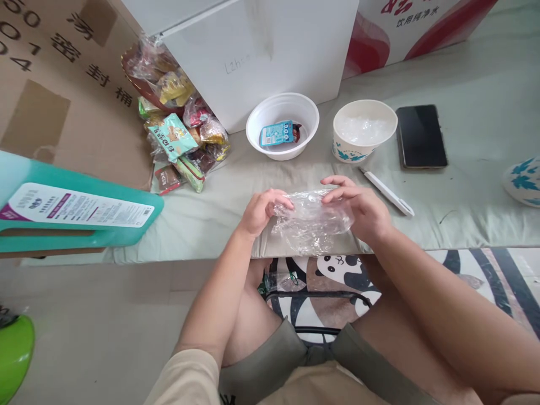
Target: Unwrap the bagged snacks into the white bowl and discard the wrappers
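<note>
A crumpled piece of clear plastic film [312,222] spans the space between my hands, just above the near edge of the cloth-covered surface. My left hand [264,211] pinches its left end between thumb and fingertips. At the other end, my right hand [360,208] grips the film with some fingers stretched over it; its thumb is hidden. Beyond the hands, a white plastic bowl [310,121] contains a blue snack packet [276,134] and a small dark red packet. To its right, a paper bowl [354,151] with blue leaf prints has bunched clear plastic [365,130] inside.
A white utility knife [388,192] lies beside my right hand, near a black phone [422,136]. Wrapped snacks [172,138] are heaped at left, by a teal detergent jug [80,205]. Cardboard [76,118] and white boxes [261,62] stand behind. Another leaf-printed bowl [525,181] sits far right.
</note>
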{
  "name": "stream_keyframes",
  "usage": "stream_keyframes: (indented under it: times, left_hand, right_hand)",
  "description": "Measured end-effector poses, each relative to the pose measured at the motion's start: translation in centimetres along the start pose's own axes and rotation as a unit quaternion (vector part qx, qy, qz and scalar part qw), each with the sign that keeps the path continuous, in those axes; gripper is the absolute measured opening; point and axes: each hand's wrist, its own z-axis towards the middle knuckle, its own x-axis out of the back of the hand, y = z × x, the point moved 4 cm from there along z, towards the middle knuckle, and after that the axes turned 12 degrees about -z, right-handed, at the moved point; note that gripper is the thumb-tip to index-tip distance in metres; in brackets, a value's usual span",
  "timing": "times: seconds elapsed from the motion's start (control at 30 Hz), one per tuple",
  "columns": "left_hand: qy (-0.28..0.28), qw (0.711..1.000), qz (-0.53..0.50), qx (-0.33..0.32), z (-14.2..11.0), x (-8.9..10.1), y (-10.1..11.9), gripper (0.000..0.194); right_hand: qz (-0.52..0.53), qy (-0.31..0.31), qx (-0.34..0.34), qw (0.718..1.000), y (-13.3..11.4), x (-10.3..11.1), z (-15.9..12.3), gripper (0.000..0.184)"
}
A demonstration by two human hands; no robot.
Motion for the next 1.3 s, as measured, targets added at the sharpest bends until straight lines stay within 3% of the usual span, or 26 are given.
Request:
stream_keyframes:
  times: [0.1,0.2,0.27,0.3,0.4,0.47,0.57,0.67,0.77,0.83,0.93,1.0,1.07,1.17,1.23,1.3]
  left_hand:
    - [0.036,0.994,0.089,-0.057,0.2,0.4,0.2,0.037]
    - [0.020,0.988,0.122,-0.088,0.1,0.2,0.4,0.013]
    - [0.026,0.992,0.095,-0.082,0.0,0.2,0.4,0.007]
    - [0.036,0.994,0.064,-0.075,-0.1,0.3,0.5,0.018]
    - [0.054,0.995,-0.082,-0.021,-0.2,0.3,0.4,0.058]
    - [0.018,0.988,-0.147,0.052,-0.2,-0.3,-0.1,0.066]
    - [-0.028,0.983,-0.121,0.138,-0.3,-1.2,-1.0,0.049]
    - [0.004,0.988,-0.070,0.137,-0.4,-1.1,-1.3,0.032]
    - [0.026,0.989,-0.053,0.136,-0.6,-0.3,-1.1,0.037]
    - [0.003,0.986,-0.074,0.150,-0.8,0.1,-0.6,0.041]
    - [-0.060,0.975,-0.137,0.165,-1.0,0.1,0.1,0.032]
    - [-0.073,0.974,-0.149,0.153,-0.9,0.0,0.4,0.034]
    - [-0.049,0.987,-0.100,0.120,-0.7,0.0,0.4,0.034]
    - [-0.009,0.997,0.028,0.070,-0.4,-0.1,-0.1,0.027]
    - [0.011,0.997,0.069,0.025,-0.2,-0.1,-0.4,0.041]
    - [0.079,0.990,0.102,-0.061,-0.1,0.3,-0.1,0.048]
  right_hand:
    - [-0.014,0.029,-0.017,0.999,0.3,0.0,0.2,0.035]
    - [-0.057,0.070,-0.031,0.995,0.6,0.0,0.3,0.028]
    - [-0.047,0.047,-0.068,0.995,1.0,-0.4,0.3,0.058]
    - [-0.041,0.028,-0.089,0.995,1.1,-0.6,0.3,0.065]
    - [-0.062,-0.002,-0.110,0.992,1.2,-0.9,0.3,0.039]
    - [-0.063,0.011,-0.093,0.994,1.0,-0.9,0.3,0.027]
    - [-0.027,0.013,-0.088,0.996,0.8,-1.0,0.2,0.026]
    - [-0.070,-0.041,-0.115,0.990,1.0,-1.2,0.1,0.026]
    - [-0.107,-0.057,-0.090,0.989,0.9,-1.1,0.0,0.028]
    - [-0.055,-0.042,-0.064,0.996,0.6,-0.9,0.0,0.027]
    - [0.034,-0.066,-0.062,0.995,-0.1,-0.7,-0.1,0.022]
    - [0.056,-0.106,-0.069,0.990,-0.4,-0.8,-0.2,0.028]
    - [0.043,-0.114,-0.079,0.989,-0.5,-0.7,-0.3,0.037]
    - [-0.016,-0.061,-0.104,0.993,0.1,-0.5,-0.2,0.033]
    - [-0.047,-0.032,-0.118,0.991,0.5,-0.6,-0.1,0.038]
    - [-0.085,-0.011,-0.124,0.989,0.6,-0.8,0.0,0.034]
